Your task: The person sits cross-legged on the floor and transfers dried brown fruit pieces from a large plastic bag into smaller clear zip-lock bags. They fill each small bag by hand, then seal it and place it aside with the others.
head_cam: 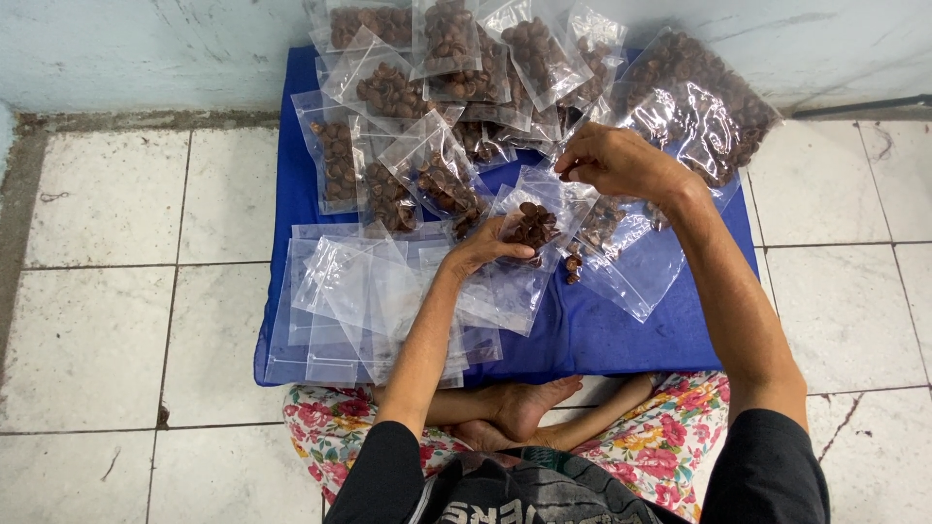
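Near the centre of the frame, the left hand (482, 250) holds a small clear bag (519, 254) by its upper edge, with the fingers curled and pinching the plastic; some brown nuts (533, 224) already sit inside it. The right hand (614, 161) hovers up and to the right of the bag mouth, fingertips pressed together as if around a few nuts, though this is too small to confirm. The bag's long axis runs from its mouth toward the lower part of the frame. The big bag of nuts (694, 102) lies in the upper right.
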